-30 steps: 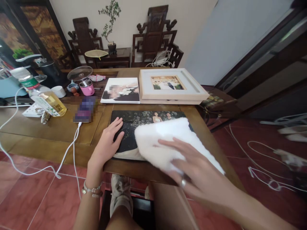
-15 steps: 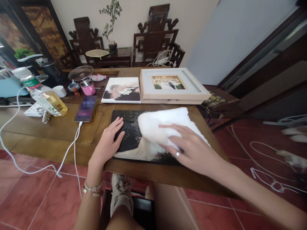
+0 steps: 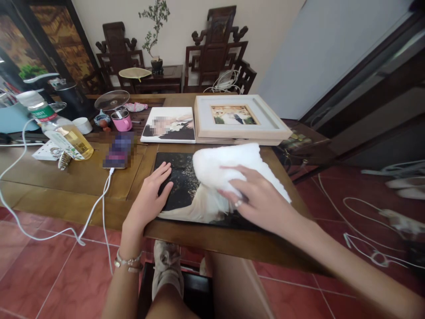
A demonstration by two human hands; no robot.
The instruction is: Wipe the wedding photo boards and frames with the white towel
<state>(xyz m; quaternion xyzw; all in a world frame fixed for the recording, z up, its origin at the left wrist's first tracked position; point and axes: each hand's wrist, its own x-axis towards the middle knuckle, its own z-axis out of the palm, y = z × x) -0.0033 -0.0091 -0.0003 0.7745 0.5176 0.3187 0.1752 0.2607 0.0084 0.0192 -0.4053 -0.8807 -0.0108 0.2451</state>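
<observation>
A large dark photo print [image 3: 177, 179], with a pale dress-like shape on it, lies flat at the near edge of the wooden table. My left hand [image 3: 152, 190] rests on its left edge, fingers stretched out and holding nothing. A white towel [image 3: 229, 161] covers much of the print's right side. Bunched fingers of my right hand [image 3: 252, 195] grip this towel and press it against the print; the hand is slightly blurred. Beyond the print lie a white-edged photo panel [image 3: 172, 135] and a pale wooden picture frame [image 3: 201, 128].
To the left are a charging phone [image 3: 117, 153], a drink bottle [image 3: 71, 137], a power strip [image 3: 46, 152] and a pink cup [image 3: 122, 122]. White cables hang over the table's front edge. Carved chairs [image 3: 217, 48] stand behind; more cables lie on the red floor at right.
My right hand and the bunched towel have shifted slightly up and away across the print. The left hand stays where it was.
</observation>
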